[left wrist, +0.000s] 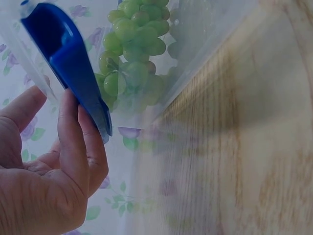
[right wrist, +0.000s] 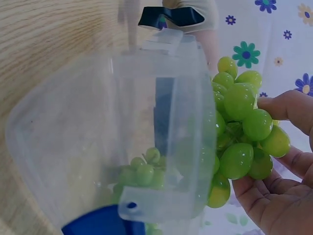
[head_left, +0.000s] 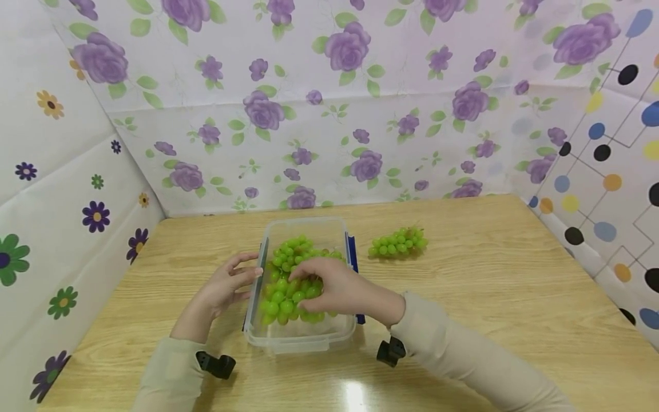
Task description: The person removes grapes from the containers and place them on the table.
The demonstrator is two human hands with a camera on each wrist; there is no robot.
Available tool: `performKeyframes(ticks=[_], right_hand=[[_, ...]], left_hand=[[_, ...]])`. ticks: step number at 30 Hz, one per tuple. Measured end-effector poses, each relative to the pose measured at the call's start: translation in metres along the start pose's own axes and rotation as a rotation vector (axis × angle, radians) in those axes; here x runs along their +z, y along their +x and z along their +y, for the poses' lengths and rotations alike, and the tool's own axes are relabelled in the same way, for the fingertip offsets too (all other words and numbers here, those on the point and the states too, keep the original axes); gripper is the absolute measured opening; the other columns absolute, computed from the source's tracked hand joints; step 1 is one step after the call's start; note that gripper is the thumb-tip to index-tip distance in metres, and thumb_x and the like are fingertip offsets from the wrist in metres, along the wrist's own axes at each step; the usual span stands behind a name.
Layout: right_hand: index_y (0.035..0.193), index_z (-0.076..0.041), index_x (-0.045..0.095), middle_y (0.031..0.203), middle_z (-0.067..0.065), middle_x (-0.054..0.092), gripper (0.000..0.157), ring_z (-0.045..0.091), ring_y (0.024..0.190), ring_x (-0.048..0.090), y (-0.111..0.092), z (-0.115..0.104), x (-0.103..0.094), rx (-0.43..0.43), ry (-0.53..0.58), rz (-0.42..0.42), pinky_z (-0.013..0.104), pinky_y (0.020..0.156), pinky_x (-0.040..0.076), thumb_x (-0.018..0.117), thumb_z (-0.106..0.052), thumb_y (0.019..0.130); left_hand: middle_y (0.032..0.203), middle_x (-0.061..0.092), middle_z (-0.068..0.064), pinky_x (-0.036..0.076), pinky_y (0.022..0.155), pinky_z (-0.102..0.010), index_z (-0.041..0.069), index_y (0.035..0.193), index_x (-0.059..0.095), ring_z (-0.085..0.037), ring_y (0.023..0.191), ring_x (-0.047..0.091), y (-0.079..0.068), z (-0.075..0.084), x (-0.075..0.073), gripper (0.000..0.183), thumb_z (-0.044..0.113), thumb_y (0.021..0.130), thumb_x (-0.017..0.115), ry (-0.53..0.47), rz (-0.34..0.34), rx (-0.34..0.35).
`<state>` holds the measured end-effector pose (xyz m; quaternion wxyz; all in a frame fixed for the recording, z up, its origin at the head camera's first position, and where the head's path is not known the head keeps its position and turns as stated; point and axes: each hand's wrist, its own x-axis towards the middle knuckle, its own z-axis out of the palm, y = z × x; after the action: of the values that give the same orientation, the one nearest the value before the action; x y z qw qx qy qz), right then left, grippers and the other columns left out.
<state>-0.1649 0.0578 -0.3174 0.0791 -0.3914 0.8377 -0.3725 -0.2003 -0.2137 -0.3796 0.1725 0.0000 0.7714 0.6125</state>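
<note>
A clear plastic container point(head_left: 301, 343) with blue side latches stands on the table, several bunches of green grapes point(head_left: 290, 252) inside it. My right hand point(head_left: 337, 286) holds a bunch of grapes point(right wrist: 239, 132) at the container's open top, thumb on one side and fingers on the other. Parts of that bunch are behind the clear wall in the right wrist view. At the container's left side, my left hand point(head_left: 226, 286) rests with extended fingers against the blue latch point(left wrist: 73, 63) and rim. Grapes point(left wrist: 132, 49) show through the wall in the left wrist view.
Another bunch of green grapes point(head_left: 399, 242) lies on the wooden table point(head_left: 489, 274), right of the container. Flower-patterned cloth point(head_left: 309, 131) hangs behind the table, and a dotted cloth point(head_left: 612, 166) borders its right side.
</note>
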Motion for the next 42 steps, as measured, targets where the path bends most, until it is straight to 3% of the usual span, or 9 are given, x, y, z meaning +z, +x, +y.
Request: performKeyframes(ticks=[22, 30, 36, 42], right_hand=[[0.115, -0.004, 0.062, 0.108, 0.006, 0.065, 0.036, 0.016, 0.096, 0.060, -0.012, 0.006, -0.026, -0.049, -0.019, 0.115, 0.024, 0.081, 0.049, 0.073, -0.009, 0.081], [0.120, -0.004, 0.061, 0.116, 0.008, 0.064, 0.041, 0.017, 0.098, 0.060, -0.017, 0.010, -0.034, -0.029, -0.015, 0.132, 0.025, 0.082, 0.050, 0.072, -0.009, 0.081], [0.121, -0.005, 0.061, 0.114, 0.007, 0.064, 0.040, 0.014, 0.089, 0.056, -0.025, 0.015, -0.042, -0.009, -0.003, 0.161, 0.026, 0.075, 0.049, 0.070, -0.009, 0.083], [0.120, -0.004, 0.060, 0.111, 0.006, 0.064, 0.039, 0.016, 0.093, 0.057, -0.029, 0.025, -0.046, 0.028, -0.009, 0.192, 0.031, 0.080, 0.049, 0.070, -0.008, 0.083]], left_hand=[[0.143, 0.035, -0.021, 0.044, 0.097, -0.042, 0.010, 0.148, 0.025, -0.031, 0.128, 0.040, -0.001, 0.005, 0.002, 0.064, 0.031, 0.096, 0.056, 0.037, -0.029, -0.002], [0.146, 0.031, -0.022, 0.042, 0.099, -0.044, 0.010, 0.150, 0.022, -0.036, 0.133, 0.034, -0.002, 0.003, 0.000, 0.066, 0.032, 0.097, 0.056, 0.041, -0.037, 0.003], [0.145, 0.031, -0.022, 0.040, 0.101, -0.048, 0.010, 0.149, 0.023, -0.036, 0.132, 0.035, -0.002, 0.004, 0.001, 0.066, 0.032, 0.097, 0.056, 0.044, -0.041, 0.010], [0.146, 0.031, -0.022, 0.039, 0.102, -0.049, 0.009, 0.149, 0.024, -0.034, 0.132, 0.036, -0.003, 0.003, 0.001, 0.065, 0.031, 0.097, 0.055, 0.039, -0.044, 0.017]])
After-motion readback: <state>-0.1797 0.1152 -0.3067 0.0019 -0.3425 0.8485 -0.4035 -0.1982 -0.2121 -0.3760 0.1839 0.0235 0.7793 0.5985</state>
